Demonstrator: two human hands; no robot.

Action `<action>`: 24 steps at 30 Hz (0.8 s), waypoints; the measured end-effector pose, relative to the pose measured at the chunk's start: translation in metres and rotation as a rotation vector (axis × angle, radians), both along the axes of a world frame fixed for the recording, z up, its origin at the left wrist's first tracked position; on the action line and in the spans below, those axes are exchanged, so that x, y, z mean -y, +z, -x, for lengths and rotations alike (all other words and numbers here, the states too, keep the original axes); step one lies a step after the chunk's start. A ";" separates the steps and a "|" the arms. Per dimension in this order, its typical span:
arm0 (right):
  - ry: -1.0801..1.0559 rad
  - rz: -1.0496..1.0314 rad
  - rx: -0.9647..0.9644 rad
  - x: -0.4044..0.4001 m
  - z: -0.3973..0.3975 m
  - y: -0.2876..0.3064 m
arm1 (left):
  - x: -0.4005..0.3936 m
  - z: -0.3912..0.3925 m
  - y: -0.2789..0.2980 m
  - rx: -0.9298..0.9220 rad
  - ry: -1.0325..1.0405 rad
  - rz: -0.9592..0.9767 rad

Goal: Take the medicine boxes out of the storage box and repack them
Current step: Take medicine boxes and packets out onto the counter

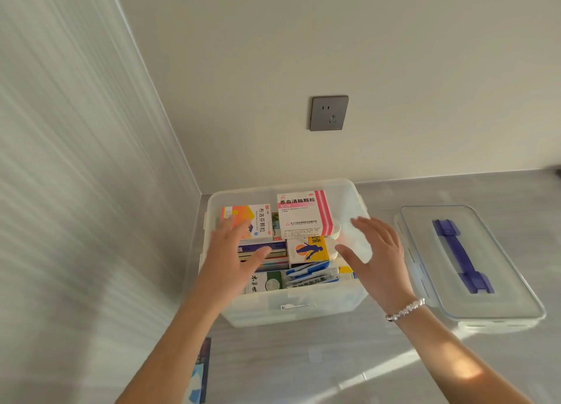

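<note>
A clear plastic storage box [291,308] stands open on the grey counter, filled with several medicine boxes. On top lie a white and pink box [303,213] at the back and an orange and white box [258,220] to its left. A yellow box with a blue figure [308,250] sits below them. My left hand [232,251] hovers over the box's left side, fingers spread, partly covering the orange box. My right hand [376,251] hovers over the right side, open, with a bead bracelet on the wrist. Neither hand holds anything.
The box's clear lid [473,264] with a blue handle lies on the counter to the right. A wall socket [329,113] is on the back wall. A ribbed wall runs along the left. A blue and white item [200,370] lies at the counter's left edge.
</note>
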State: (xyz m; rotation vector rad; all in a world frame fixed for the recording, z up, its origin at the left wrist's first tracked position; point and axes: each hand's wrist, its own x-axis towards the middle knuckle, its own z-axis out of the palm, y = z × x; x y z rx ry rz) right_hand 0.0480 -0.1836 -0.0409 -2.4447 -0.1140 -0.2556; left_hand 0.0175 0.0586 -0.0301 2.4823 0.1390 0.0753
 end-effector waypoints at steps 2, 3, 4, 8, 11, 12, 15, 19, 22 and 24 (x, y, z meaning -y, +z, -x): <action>0.160 0.014 -0.068 -0.003 -0.005 0.011 | 0.017 -0.001 0.007 -0.068 -0.068 0.092; 0.240 0.004 -0.174 -0.006 -0.008 0.016 | 0.024 -0.005 0.009 -0.141 -0.096 0.160; 0.305 0.007 -0.297 -0.009 -0.012 0.019 | 0.029 -0.009 0.009 -0.237 -0.128 0.214; 0.382 0.137 -0.588 -0.021 -0.031 0.020 | 0.036 -0.028 0.003 -0.535 -0.199 0.205; 0.417 0.165 -0.764 -0.022 -0.041 0.013 | 0.037 -0.038 -0.002 -0.658 -0.152 0.300; 0.419 0.144 -0.816 -0.022 -0.044 0.011 | 0.037 -0.040 -0.004 -0.695 -0.147 0.319; 0.415 0.067 -0.902 -0.020 -0.050 0.005 | 0.036 -0.042 -0.012 -0.758 -0.134 0.376; 0.452 0.003 -0.964 -0.016 -0.053 0.001 | 0.036 -0.041 -0.017 -0.741 -0.124 0.467; 0.485 0.022 -0.941 -0.016 -0.053 0.001 | 0.033 -0.042 -0.016 -0.769 -0.121 0.551; 0.459 -0.022 -0.916 -0.016 -0.055 0.001 | 0.031 -0.042 -0.015 -0.767 -0.078 0.618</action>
